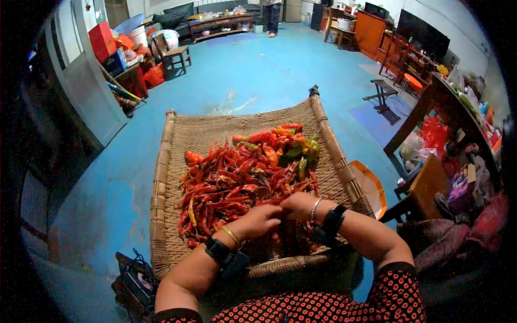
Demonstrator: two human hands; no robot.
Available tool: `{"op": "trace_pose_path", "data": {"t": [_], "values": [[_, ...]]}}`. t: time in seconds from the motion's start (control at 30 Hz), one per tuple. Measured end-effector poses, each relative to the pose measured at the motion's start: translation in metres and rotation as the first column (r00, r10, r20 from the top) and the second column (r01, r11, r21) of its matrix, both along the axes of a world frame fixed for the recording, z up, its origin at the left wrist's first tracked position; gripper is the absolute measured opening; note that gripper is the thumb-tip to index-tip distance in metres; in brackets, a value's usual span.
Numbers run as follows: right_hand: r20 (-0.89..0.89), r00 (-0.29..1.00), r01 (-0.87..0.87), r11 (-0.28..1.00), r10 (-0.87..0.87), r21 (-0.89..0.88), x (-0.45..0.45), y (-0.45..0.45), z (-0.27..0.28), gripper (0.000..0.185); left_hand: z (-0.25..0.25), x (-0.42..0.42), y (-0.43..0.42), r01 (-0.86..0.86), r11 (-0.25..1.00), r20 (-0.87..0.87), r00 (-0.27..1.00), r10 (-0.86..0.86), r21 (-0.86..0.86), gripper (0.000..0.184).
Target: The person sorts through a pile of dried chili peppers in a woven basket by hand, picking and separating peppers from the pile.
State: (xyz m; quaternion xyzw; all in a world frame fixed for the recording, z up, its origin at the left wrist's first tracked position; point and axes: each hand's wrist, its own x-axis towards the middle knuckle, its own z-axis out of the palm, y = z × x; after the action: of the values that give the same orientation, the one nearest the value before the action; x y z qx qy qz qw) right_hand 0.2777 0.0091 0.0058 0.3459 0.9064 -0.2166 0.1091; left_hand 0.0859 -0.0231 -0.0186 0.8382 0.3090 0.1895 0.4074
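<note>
A wide woven bamboo tray (pixel 177 134) carries a heap of red chili peppers (pixel 231 177), many of them wrinkled, with a few green ones (pixel 309 148) at its far right. Over the near side of the heap my left hand (pixel 259 220) and my right hand (pixel 299 205) meet with their fingers closed. A red chili pepper (pixel 276 202) shows at the fingertips between them. My fingers partly hide it. Each wrist wears a bracelet and a dark strap.
An orange-rimmed basin (pixel 370 185) stands right of the tray. Farther right are a cluttered table (pixel 425 102) and a folding stool (pixel 383 94). A wooden chair (pixel 175 54) stands at the back left. Beyond, a person (pixel 272 19) stands on the blue floor (pixel 258 70).
</note>
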Motion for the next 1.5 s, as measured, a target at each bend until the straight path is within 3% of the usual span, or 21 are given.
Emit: {"op": "trace_pose_path", "data": {"t": [0.03,0.07,0.13,0.2,0.37,0.43,0.47,0.6,0.67,0.73,0.8,1.0,1.07,1.13,1.2,1.27,1.33,1.37,1.4,1.47,1.5], "values": [[-0.051,0.995,0.084,0.996,-0.083,0.028,0.000,-0.001,0.013,0.019,-0.002,-0.001,0.005,-0.095,0.995,0.070,0.993,0.093,0.020,0.034],[-0.103,0.981,0.168,0.984,-0.162,0.051,0.001,-0.001,0.020,0.016,-0.003,-0.003,0.011,-0.172,0.967,0.107,0.982,0.154,0.189,0.028],[-0.116,0.984,0.146,0.987,-0.138,0.064,0.008,0.007,0.005,0.014,0.007,-0.009,0.014,-0.253,0.965,0.151,0.959,0.240,0.069,0.024],[-0.142,0.979,0.158,0.984,-0.145,0.086,0.015,0.009,-0.005,0.016,0.015,-0.017,0.020,-0.363,0.914,0.169,0.927,0.335,0.184,0.021],[-0.313,0.936,0.236,0.947,-0.161,0.218,0.018,0.008,-0.003,0.017,0.022,-0.050,0.032,-0.483,0.562,-0.005,0.755,0.656,0.671,0.029],[-0.370,0.909,0.285,0.934,-0.191,0.215,0.018,0.006,-0.001,0.033,0.028,-0.057,0.029,-0.462,0.609,-0.224,0.648,0.728,0.644,0.034],[-0.369,0.909,0.284,0.937,-0.194,0.206,0.017,0.003,0.001,0.033,0.031,-0.057,0.027,-0.452,0.660,-0.361,0.583,0.728,0.600,0.036],[-0.247,0.935,0.312,0.923,-0.256,0.223,0.008,0.003,-0.007,0.042,0.008,-0.059,0.031,-0.422,0.790,-0.466,0.643,0.607,0.445,0.039],[-0.038,0.983,0.182,0.964,-0.178,0.196,0.006,0.002,-0.007,0.041,0.000,-0.053,0.034,-0.341,0.872,-0.438,0.763,0.476,0.352,0.041],[-0.043,0.981,0.195,0.963,-0.190,0.188,0.004,0.001,-0.004,0.032,0.003,-0.041,0.028,-0.348,0.887,-0.405,0.795,0.450,0.303,0.040],[0.083,0.990,0.093,0.973,-0.113,0.209,0.004,0.003,-0.006,0.022,-0.002,-0.032,0.021,-0.318,0.908,-0.327,0.857,0.398,0.271,0.038],[-0.077,0.988,0.146,0.970,-0.134,0.195,0.021,0.012,-0.005,0.013,-0.001,-0.016,0.017,-0.185,0.954,-0.080,0.975,0.209,0.236,0.027],[-0.374,0.884,0.256,0.960,-0.280,-0.113,0.025,0.010,0.019,0.012,0.003,-0.014,0.021,-0.256,0.955,-0.026,0.965,0.263,0.146,0.022],[-0.350,0.809,0.323,0.854,-0.473,-0.407,0.027,0.004,0.049,0.015,0.013,-0.012,0.015,-0.334,0.928,0.090,0.942,0.323,0.165,0.019],[-0.439,0.720,0.310,0.815,-0.538,-0.490,0.038,0.009,0.054,0.015,0.024,-0.012,0.015,-0.444,0.879,0.097,0.896,0.434,0.172,0.017],[-0.541,0.636,0.273,0.816,-0.551,-0.510,0.049,0.013,0.058,0.014,0.021,-0.012,0.015,-0.446,0.872,0.127,0.895,0.428,0.205,0.018],[-0.455,0.448,0.331,0.615,-0.770,-0.715,0.049,0.004,0.076,0.014,0.023,-0.011,0.014,-0.477,0.871,0.056,0.879,0.474,0.115,0.018],[-0.574,0.489,0.267,0.739,-0.657,-0.618,0.056,0.006,0.075,0.016,0.020,-0.011,0.014,-0.468,0.873,0.073,0.884,0.463,0.135,0.019],[-0.572,0.485,0.278,0.737,-0.662,-0.616,0.059,0.005,0.077,0.016,0.021,-0.009,0.012,-0.459,0.878,0.078,0.888,0.453,0.133,0.019],[-0.505,0.361,0.156,0.585,-0.784,-0.796,0.064,0.002,0.083,0.018,0.029,-0.005,0.007,-0.462,0.885,0.190,0.876,0.443,0.065,0.020],[-0.520,0.320,0.147,0.583,-0.792,-0.799,0.066,0.003,0.083,0.021,0.042,-0.004,0.004,-0.460,0.888,0.090,0.884,0.459,-0.010,0.020]]}}
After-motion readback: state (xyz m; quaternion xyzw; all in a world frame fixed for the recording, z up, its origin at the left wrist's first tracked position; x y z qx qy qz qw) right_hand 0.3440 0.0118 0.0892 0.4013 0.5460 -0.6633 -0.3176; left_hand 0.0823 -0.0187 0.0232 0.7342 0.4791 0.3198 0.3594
